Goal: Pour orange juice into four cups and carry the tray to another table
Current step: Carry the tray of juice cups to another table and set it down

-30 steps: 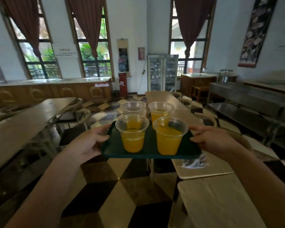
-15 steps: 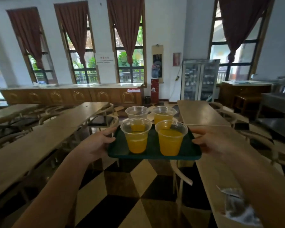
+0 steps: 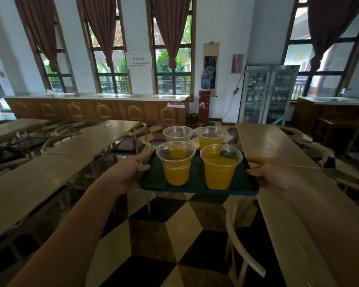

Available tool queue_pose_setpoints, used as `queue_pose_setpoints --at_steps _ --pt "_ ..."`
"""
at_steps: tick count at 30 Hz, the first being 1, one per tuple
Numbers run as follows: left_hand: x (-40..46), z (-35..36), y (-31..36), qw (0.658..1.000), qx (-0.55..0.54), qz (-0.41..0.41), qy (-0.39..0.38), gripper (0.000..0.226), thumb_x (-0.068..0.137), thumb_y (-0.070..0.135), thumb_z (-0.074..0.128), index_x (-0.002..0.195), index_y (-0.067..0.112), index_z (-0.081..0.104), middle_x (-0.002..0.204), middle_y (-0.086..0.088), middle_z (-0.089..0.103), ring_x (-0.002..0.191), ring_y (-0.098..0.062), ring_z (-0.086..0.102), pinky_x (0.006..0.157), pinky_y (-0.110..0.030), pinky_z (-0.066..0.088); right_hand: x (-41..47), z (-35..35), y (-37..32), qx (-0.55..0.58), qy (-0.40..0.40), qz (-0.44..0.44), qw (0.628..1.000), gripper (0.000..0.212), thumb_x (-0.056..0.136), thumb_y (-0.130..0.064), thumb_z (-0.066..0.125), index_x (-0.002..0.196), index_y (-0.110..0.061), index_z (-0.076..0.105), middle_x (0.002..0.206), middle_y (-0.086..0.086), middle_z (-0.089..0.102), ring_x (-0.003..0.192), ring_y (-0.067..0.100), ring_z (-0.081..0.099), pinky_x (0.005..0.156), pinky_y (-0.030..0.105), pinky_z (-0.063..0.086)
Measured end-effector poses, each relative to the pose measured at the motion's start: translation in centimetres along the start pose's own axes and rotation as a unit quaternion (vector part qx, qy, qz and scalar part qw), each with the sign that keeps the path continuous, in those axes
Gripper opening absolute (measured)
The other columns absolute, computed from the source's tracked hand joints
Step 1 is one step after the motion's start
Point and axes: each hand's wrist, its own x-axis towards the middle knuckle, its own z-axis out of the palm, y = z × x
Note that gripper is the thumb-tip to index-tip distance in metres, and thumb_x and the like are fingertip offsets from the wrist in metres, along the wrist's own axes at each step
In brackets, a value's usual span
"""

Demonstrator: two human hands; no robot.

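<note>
Tray (image 3: 197,188) | left hand (image 3: 126,175) grips left edge | right hand (image 3: 272,175) grips right edge

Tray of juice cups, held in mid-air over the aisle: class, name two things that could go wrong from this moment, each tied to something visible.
1. The four clear cups stand loose and lidless on the green tray; a tilt could slop juice or slide them.
2. The left hand and right hand grip only the tray's short edges, and a chair juts into the aisle ahead; a bump might upset it.
</note>
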Motion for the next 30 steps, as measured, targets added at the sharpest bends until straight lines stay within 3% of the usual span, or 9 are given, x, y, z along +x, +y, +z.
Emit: queue_pose_setpoints --at_steps 3,5,7,10,14,19,22,30 --pt "5.7 -1.0 1.6 1.0 0.005 0.011 0.015 0.053 0.1 -0.001 0.046 0.139 0.031 0.063 0.147 -0.009 0.054 0.127 -0.037 0.06 0.099 -0.053 0.056 5.6 0.9 -0.9 0.008 0.004 0.001 1.0 0.051 0.099 0.006 0.047 0.145 -0.015 0.051 0.128 0.006 0.06 0.107 0.023 0.061 0.081 0.036 0.053" --pt "9.5 -1.4 3.1 1.0 0.01 0.015 0.008 0.048 0.102 -0.001 0.043 0.132 0.03 0.065 0.139 -0.008 0.06 0.125 -0.034 0.062 0.094 -0.049 0.056 9.5 1.5 -1.4 0.008 0.011 0.002 1.0 0.051 0.098 0.006 0.048 0.144 -0.015 0.051 0.136 0.007 0.059 0.111 0.024 0.061 0.081 0.036 0.054" --pt "13.6 -2.3 4.8 1.0 0.013 0.015 -0.006 0.048 0.103 -0.001 0.042 0.136 0.027 0.063 0.14 -0.008 0.061 0.126 -0.033 0.061 0.092 -0.046 0.056 13.7 2.1 -2.0 0.012 0.022 -0.003 1.0 0.048 0.098 0.006 0.048 0.141 -0.015 0.054 0.135 0.007 0.06 0.114 0.024 0.061 0.08 0.035 0.054" --pt "21.1 -4.2 7.7 1.0 0.019 0.006 -0.021 0.051 0.101 -0.002 0.045 0.141 0.026 0.059 0.147 -0.008 0.055 0.131 -0.035 0.056 0.1 -0.05 0.054 20.4 3.0 -3.6 0.023 0.037 0.003 0.999 0.043 0.097 0.007 0.047 0.129 -0.018 0.06 0.126 0.004 0.063 0.11 0.023 0.062 0.079 0.034 0.053" --pt "30.6 -6.2 11.7 0.999 0.012 -0.001 -0.041 0.054 0.1 0.002 0.049 0.145 0.03 0.057 0.152 -0.011 0.052 0.135 -0.039 0.052 0.104 -0.055 0.052 28.8 3.4 -5.5 0.028 0.069 0.001 0.997 0.055 0.095 0.008 0.049 0.144 -0.017 0.053 0.141 0.008 0.057 0.122 0.029 0.058 0.083 0.038 0.056" --pt "39.3 -5.6 15.0 0.998 0.007 -0.022 -0.056 0.053 0.099 -0.001 0.05 0.14 0.03 0.063 0.145 -0.013 0.057 0.13 -0.039 0.056 0.088 -0.052 0.06 36.9 2.3 -7.2 0.024 0.092 -0.002 0.996 0.055 0.093 0.004 0.054 0.143 -0.021 0.056 0.143 0.009 0.056 0.124 0.03 0.06 0.094 0.044 0.058" --pt "44.3 -4.5 16.2 0.998 0.013 -0.025 -0.052 0.054 0.099 -0.003 0.048 0.14 0.03 0.063 0.142 -0.013 0.058 0.127 -0.038 0.058 0.072 -0.043 0.064 40.9 1.5 -8.1 0.015 0.099 -0.018 0.995 0.05 0.095 0.004 0.051 0.139 -0.018 0.059 0.133 0.011 0.064 0.117 0.029 0.066 0.084 0.039 0.06" --pt "57.9 0.8 19.2 0.996 0.024 -0.037 -0.072 0.058 0.1 -0.007 0.041 0.144 0.027 0.055 0.135 -0.016 0.06 0.113 -0.038 0.063 0.064 -0.046 0.063 53.2 -3.0 -9.2 0.004 0.129 -0.015 0.992 0.047 0.098 0.006 0.046 0.133 -0.021 0.06 0.12 0.009 0.067 0.106 0.025 0.067 0.072 0.033 0.055"
